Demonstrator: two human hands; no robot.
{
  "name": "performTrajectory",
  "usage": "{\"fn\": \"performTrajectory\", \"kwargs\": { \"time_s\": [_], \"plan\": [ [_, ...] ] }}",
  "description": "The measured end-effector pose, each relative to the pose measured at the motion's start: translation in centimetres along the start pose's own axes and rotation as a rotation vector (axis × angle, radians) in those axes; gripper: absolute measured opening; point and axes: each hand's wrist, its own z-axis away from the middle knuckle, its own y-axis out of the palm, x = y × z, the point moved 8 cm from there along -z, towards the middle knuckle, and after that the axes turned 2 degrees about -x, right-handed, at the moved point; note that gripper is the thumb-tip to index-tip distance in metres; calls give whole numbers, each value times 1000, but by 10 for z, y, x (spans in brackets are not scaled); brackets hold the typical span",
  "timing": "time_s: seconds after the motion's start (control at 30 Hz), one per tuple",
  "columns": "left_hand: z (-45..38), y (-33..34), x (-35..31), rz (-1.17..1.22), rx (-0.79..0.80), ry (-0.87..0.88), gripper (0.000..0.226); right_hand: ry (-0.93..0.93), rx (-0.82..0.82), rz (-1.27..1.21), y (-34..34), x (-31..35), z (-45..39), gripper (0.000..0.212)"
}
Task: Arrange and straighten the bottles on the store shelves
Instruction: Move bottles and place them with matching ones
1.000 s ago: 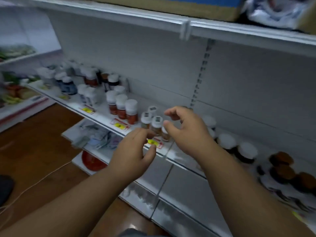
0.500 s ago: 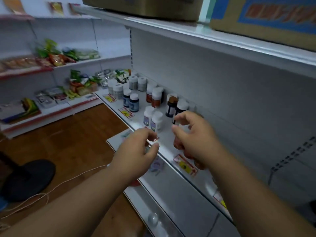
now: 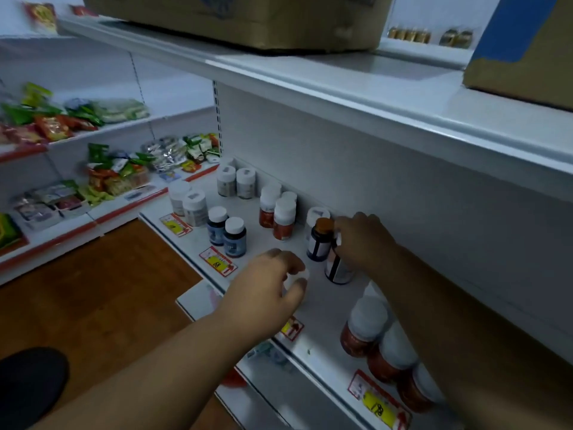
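A white shelf [image 3: 322, 311] carries several pill bottles with white caps. My left hand [image 3: 266, 287] curls over the white cap of a bottle [image 3: 298, 280] near the shelf's front, and the hand hides most of that bottle. My right hand [image 3: 364, 240] grips the top of a dark bottle with a white label [image 3: 336, 270]. Just left of it stands a dark bottle with an orange cap [image 3: 321, 240]. Two blue bottles [image 3: 228, 235] and a pair of red-orange bottles [image 3: 277, 217] stand further left. Three red bottles [image 3: 384, 349] line up under my right forearm.
Larger white bottles [image 3: 193, 204] stand at the shelf's far end. Yellow price tags [image 3: 217, 262] hang on the front edge. A shelf above [image 3: 310, 85] carries cardboard boxes [image 3: 248, 20]. Snack packets [image 3: 114, 175] fill shelves to the left. Brown floor [image 3: 93, 293] lies below.
The view has swung left along the shelf. My hands, held apart and empty in front of the bottles before, now each rest on a bottle's top.
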Motion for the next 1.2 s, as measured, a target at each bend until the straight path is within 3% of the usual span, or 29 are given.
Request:
{"fn": "performTrajectory", "kwargs": {
  "time_s": [0.13, 0.23, 0.37, 0.47, 0.57, 0.63, 0.7, 0.77, 0.87, 1.03, 1.13, 1.2],
  "plan": [
    [-26, 5, 17, 85, 23, 139, 23, 63, 27, 65, 3, -7, -4, 45],
    [-44, 7, 25, 164, 18, 266, 29, 167, -13, -44, -2, -19, 3, 51],
    [-73, 1, 29, 343, 56, 337, 22, 355, -224, -556, -36, -28, 41, 45],
    [-80, -7, 28, 574, 104, 256, 34, 468, -476, -1005, -54, -27, 87, 32],
    [-75, 7, 17, 899, 345, 28, 19, 514, -670, -1318, -63, -13, 131, 37],
    [-58, 28, 1, 1067, 604, -99, 42, 512, -781, -1468, -71, -1, 157, 41],
    [-31, 40, -22, 1189, 835, -120, 50, 516, -857, -1514, -77, 10, 183, 40],
    [-7, 39, -46, 1223, 938, -35, 41, 573, -910, -1482, -80, 13, 208, 35],
    [13, 33, -74, 1201, 841, 75, 32, 712, -906, -1363, -73, 16, 245, 28],
    [57, 39, -118, 935, 750, 304, 56, 845, -997, -1285, -59, 9, 315, 33],
    [91, 43, -156, 745, 584, 526, 64, 987, -1022, -1205, -56, -11, 368, 50],
    [125, 49, -187, 678, 527, 683, 67, 1063, -991, -1185, -51, -28, 407, 41]
  ]
}}
